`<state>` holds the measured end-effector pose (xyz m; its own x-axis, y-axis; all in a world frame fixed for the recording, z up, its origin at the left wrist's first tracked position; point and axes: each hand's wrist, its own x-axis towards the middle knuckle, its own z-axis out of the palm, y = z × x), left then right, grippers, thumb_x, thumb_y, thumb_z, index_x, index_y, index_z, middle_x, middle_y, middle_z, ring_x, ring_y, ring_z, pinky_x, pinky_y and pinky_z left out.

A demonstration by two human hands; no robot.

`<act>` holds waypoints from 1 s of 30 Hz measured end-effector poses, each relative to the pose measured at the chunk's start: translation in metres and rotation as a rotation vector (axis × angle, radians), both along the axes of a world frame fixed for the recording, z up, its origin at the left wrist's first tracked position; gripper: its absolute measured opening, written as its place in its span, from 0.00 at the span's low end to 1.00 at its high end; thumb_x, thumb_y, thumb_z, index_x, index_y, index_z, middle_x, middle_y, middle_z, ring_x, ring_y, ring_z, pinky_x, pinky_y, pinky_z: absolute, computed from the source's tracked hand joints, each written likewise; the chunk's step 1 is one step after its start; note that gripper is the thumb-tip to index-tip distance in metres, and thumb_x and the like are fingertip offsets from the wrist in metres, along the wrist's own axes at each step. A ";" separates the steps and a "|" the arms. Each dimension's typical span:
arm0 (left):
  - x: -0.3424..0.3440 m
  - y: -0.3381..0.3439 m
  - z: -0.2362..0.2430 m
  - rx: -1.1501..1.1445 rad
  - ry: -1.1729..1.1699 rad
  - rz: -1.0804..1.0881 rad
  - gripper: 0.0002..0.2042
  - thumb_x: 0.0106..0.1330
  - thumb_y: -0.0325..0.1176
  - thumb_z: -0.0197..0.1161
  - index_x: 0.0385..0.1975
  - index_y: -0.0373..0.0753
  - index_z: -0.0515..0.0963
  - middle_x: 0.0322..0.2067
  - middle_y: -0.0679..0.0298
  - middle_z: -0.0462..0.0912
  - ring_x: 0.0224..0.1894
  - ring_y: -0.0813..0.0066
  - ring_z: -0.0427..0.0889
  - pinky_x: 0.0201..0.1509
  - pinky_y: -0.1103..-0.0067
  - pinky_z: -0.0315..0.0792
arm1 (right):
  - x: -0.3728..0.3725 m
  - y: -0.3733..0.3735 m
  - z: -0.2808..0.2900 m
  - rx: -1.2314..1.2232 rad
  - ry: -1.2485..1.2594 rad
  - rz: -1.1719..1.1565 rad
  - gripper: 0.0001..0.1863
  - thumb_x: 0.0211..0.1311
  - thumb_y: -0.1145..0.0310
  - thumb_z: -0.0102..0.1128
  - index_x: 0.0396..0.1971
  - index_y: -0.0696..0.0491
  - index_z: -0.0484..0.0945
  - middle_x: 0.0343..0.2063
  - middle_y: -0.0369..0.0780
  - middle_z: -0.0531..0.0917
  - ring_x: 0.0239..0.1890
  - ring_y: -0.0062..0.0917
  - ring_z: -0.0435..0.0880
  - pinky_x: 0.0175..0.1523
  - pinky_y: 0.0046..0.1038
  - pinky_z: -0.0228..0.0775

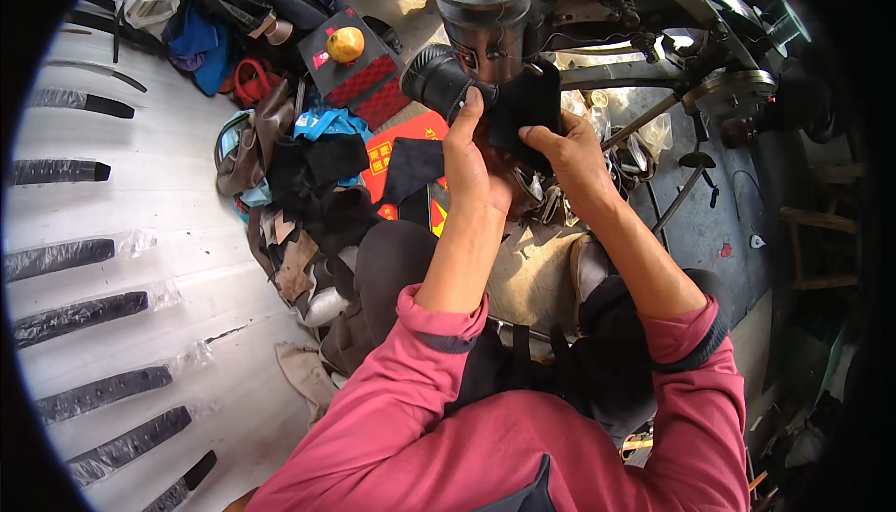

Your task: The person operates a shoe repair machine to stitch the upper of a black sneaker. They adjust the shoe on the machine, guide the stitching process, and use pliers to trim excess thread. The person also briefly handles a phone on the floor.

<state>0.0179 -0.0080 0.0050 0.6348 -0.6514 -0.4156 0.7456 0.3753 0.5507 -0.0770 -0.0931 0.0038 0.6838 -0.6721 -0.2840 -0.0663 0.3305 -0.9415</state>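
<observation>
Both my hands are raised in front of the machine, holding what looks like a black shoe (pixel 439 80) with a ridged, rounded end at its left. My left hand (pixel 479 162) is closed on its left part, thumb up along the side and fingers mostly hidden behind. My right hand (pixel 571 153) pinches a flat black flap (pixel 530 106) at the right, thumb on the near face. Whether flap and shoe are one piece I cannot tell. Just beyond stands a round metal cylinder (pixel 485 31), part of the machine, very close to or touching the shoe.
Metal machine arms (pixel 616 75) and a round wheel (pixel 733 92) extend to the right. At left lie dark cloth or leather scraps (pixel 322 171), a red bag (pixel 254 81) and a box (pixel 350 64) with a yellow-red fruit (pixel 345 44) on it. Wrapped black strips (pixel 84 316) line the pale surface.
</observation>
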 end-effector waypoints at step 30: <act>-0.003 -0.013 -0.015 -0.289 0.115 0.231 0.18 0.70 0.30 0.68 0.57 0.35 0.77 0.55 0.58 0.85 0.61 0.58 0.82 0.73 0.59 0.71 | -0.179 -0.184 0.008 -1.026 0.951 -0.137 0.28 0.61 0.54 0.72 0.57 0.53 0.81 0.44 0.46 0.89 0.49 0.38 0.87 0.55 0.36 0.76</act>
<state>0.0152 -0.0215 -0.0101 0.7386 -0.5970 -0.3130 0.6738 0.6682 0.3155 -0.2559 -0.2772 0.0115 0.4234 -0.9042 0.0564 -0.8291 -0.4118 -0.3780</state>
